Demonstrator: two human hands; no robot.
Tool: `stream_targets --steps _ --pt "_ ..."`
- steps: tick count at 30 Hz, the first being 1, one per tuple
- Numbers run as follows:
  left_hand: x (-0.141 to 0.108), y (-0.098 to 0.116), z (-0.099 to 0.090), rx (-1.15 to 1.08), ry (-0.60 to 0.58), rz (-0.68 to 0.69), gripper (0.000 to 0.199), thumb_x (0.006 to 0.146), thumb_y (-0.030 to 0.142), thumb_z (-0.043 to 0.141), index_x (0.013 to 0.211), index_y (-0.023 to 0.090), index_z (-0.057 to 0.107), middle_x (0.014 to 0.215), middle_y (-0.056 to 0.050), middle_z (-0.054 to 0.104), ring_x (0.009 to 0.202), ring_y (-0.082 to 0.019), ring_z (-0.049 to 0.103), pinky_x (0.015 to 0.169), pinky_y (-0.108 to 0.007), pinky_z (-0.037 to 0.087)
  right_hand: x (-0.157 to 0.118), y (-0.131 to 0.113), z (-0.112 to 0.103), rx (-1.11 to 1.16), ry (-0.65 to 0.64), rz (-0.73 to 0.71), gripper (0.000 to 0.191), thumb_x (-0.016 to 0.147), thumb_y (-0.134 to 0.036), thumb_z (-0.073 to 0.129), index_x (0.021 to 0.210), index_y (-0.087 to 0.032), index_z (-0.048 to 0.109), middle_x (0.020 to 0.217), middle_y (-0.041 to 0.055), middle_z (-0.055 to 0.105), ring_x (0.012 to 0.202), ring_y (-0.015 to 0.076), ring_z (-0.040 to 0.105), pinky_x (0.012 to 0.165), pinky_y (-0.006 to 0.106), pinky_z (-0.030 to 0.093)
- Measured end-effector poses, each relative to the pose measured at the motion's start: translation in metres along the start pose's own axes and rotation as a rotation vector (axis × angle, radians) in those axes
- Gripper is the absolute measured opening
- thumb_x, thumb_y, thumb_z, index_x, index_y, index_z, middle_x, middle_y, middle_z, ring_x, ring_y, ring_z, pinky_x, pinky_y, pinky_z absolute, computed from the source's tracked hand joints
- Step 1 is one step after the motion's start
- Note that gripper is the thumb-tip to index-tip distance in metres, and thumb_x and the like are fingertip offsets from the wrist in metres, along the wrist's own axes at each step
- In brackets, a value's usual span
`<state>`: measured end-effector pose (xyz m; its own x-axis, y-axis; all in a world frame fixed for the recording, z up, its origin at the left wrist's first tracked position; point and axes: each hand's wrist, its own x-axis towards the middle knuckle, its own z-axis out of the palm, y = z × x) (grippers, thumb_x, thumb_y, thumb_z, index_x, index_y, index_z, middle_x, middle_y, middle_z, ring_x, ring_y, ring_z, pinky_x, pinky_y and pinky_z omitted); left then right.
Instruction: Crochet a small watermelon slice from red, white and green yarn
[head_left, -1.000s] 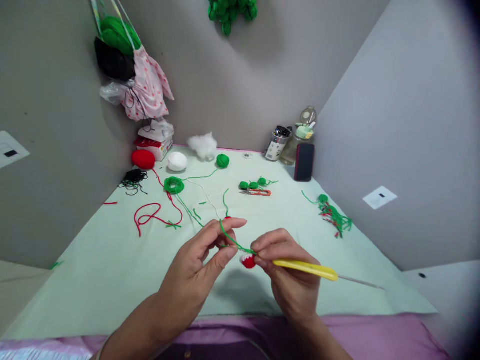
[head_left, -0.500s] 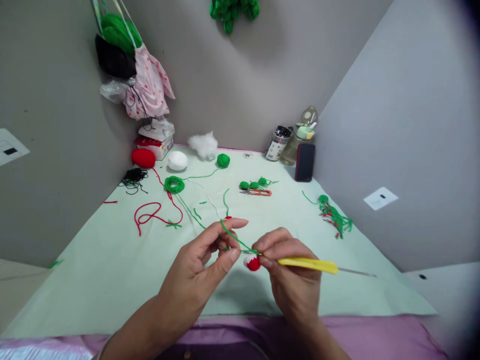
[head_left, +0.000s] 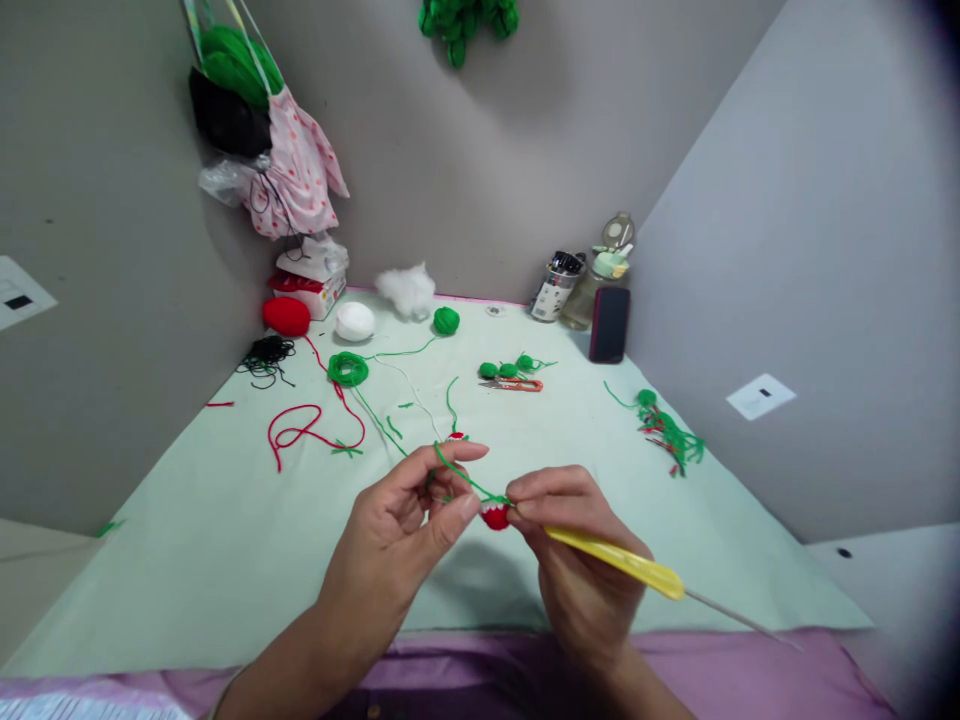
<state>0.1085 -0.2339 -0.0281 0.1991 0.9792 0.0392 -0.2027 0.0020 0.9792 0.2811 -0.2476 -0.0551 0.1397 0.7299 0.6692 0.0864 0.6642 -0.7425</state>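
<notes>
Green yarn point(head_left: 466, 480) runs over the raised index finger of my left hand point(head_left: 390, 530), whose thumb and fingers pinch the work's left side. Between the hands hangs a small red crocheted piece point(head_left: 495, 517) with a white edge and green yarn at its top. My right hand point(head_left: 585, 560) is closed around a yellow-handled crochet hook point(head_left: 630, 563), its metal rear end pointing down to the right. The hook's tip is hidden at the right fingertips, close against the piece. Another small red and white piece point(head_left: 456, 436) lies just beyond my left index finger.
Beyond the hands are a green yarn coil point(head_left: 349, 369), loose red yarn point(head_left: 300, 432) and orange snips point(head_left: 521, 384). Balls of red point(head_left: 286, 316), white point(head_left: 355, 322) and green yarn point(head_left: 446, 321) sit farther back. A phone point(head_left: 610, 326) leans at the back right; green scraps point(head_left: 675, 437) lie at right.
The hook's rear end has swung downward as my right hand tilted. The red piece has shifted slightly left and turned, and my left index finger has lowered a little.
</notes>
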Motion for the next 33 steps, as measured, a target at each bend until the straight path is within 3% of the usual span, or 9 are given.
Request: stream_targets --steps 5,13,21,25,28,33 --pt "0.001 -0.006 0.003 -0.011 0.056 0.037 0.029 0.091 0.032 0.082 0.119 0.028 0.081 0.084 0.001 0.071 0.08 -0.014 0.065 0.079 -0.023 0.056 -0.002 -0.004 0.004 -0.058 0.038 -0.069 0.032 0.093 -0.004 0.077 0.107 -0.032 0.084 0.095 0.0019 0.079 0.083 0.0167 0.077 0.07 0.029 0.065" --pt "-0.001 -0.011 0.008 0.001 0.113 0.117 0.025 0.092 0.026 0.081 0.117 0.027 0.079 0.085 0.002 0.076 0.081 -0.012 0.068 0.079 -0.02 0.055 -0.001 0.002 0.005 0.02 0.069 0.02 0.022 0.094 -0.01 0.079 0.101 -0.031 0.083 0.091 0.0026 0.078 0.084 0.018 0.076 0.068 0.029 0.065" --pt "-0.007 -0.01 0.012 -0.011 0.111 0.094 0.024 0.091 0.031 0.083 0.114 0.03 0.082 0.09 0.001 0.078 0.084 -0.014 0.068 0.079 -0.021 0.055 -0.004 -0.001 0.008 -0.253 0.062 -0.227 0.04 0.094 -0.002 0.073 0.115 -0.034 0.081 0.098 0.0042 0.079 0.084 0.0203 0.078 0.066 0.034 0.067" --pt "-0.005 -0.011 0.012 -0.065 0.076 -0.01 0.037 0.085 0.031 0.089 0.121 0.028 0.08 0.086 0.001 0.074 0.078 -0.013 0.062 0.076 -0.022 0.053 -0.001 0.0 0.008 -0.253 0.059 -0.242 0.038 0.093 -0.001 0.073 0.113 -0.033 0.081 0.095 0.0035 0.076 0.082 0.0191 0.074 0.066 0.032 0.063" --pt "-0.002 -0.01 0.011 -0.158 0.037 -0.056 0.043 0.087 0.031 0.088 0.128 0.026 0.077 0.089 0.0 0.072 0.081 -0.013 0.062 0.08 -0.023 0.053 0.003 0.0 0.003 -0.239 -0.028 -0.175 0.033 0.091 -0.002 0.074 0.109 -0.03 0.079 0.092 0.0032 0.072 0.08 0.0183 0.07 0.066 0.031 0.059" --pt "0.0 -0.007 0.01 -0.236 0.056 -0.094 0.053 0.088 0.028 0.086 0.139 0.027 0.07 0.091 0.001 0.068 0.084 -0.013 0.061 0.08 -0.024 0.052 0.005 -0.001 -0.008 -0.223 -0.24 -0.144 0.037 0.093 -0.011 0.066 0.127 -0.024 0.069 0.104 0.009 0.072 0.095 0.0251 0.069 0.081 0.04 0.061"
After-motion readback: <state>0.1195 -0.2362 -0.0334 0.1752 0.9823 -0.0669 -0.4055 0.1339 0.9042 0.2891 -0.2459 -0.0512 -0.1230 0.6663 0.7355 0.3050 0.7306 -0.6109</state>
